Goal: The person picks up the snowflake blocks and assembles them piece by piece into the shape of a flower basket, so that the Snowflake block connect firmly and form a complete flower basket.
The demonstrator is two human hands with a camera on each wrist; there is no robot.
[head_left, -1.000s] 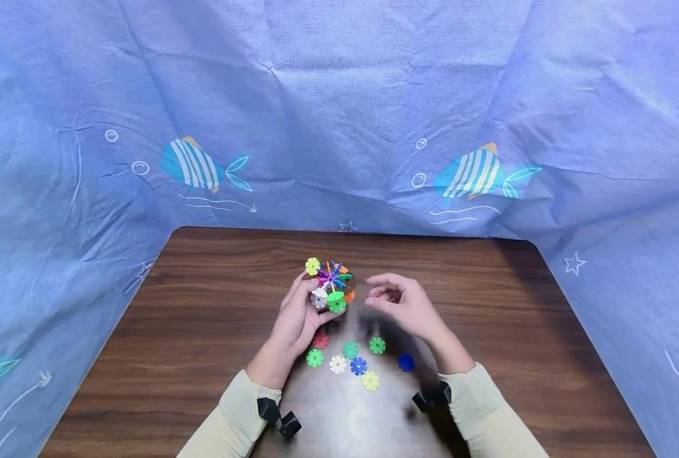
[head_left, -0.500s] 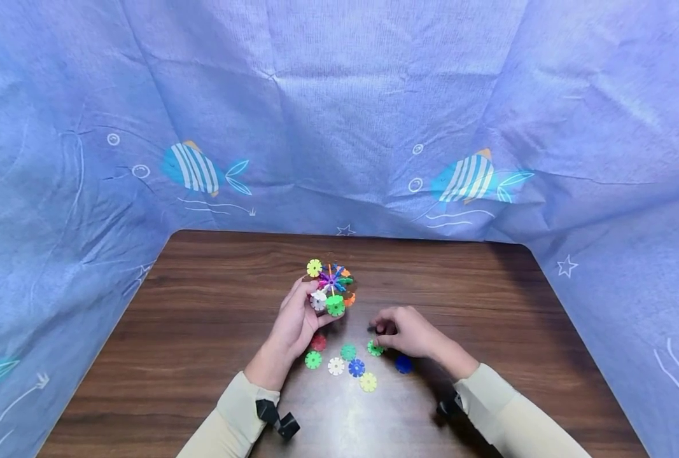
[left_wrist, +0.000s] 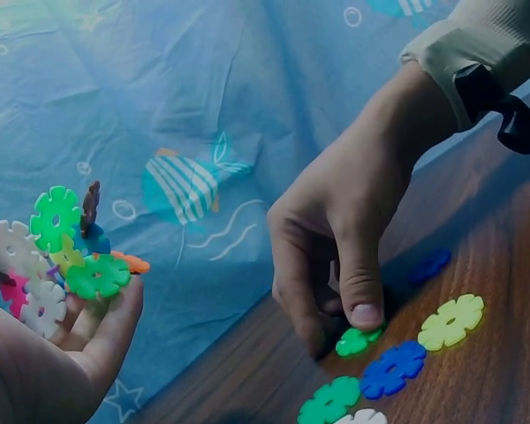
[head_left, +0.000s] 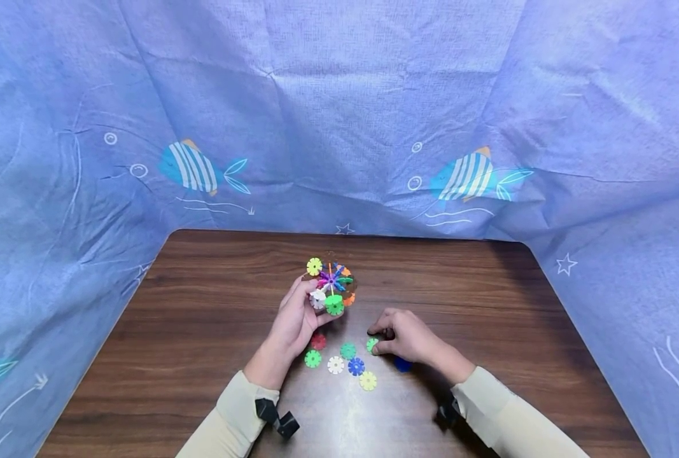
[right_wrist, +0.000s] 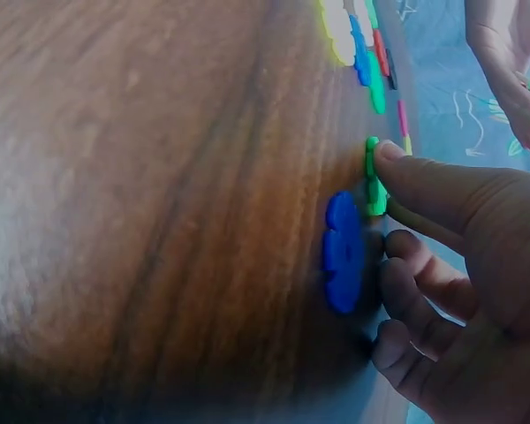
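The multicoloured plastic-disc cluster (head_left: 331,281) I hold in my left hand (head_left: 295,319); my right hand (head_left: 409,334) pinches a green notched plastic disc (head_left: 371,344) near a blue notched disc (right_wrist: 342,254)

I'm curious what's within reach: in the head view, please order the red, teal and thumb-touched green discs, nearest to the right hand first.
1. Green disc: touching the right hand.
2. Teal disc: just to its left.
3. Red disc: farthest left of these three.
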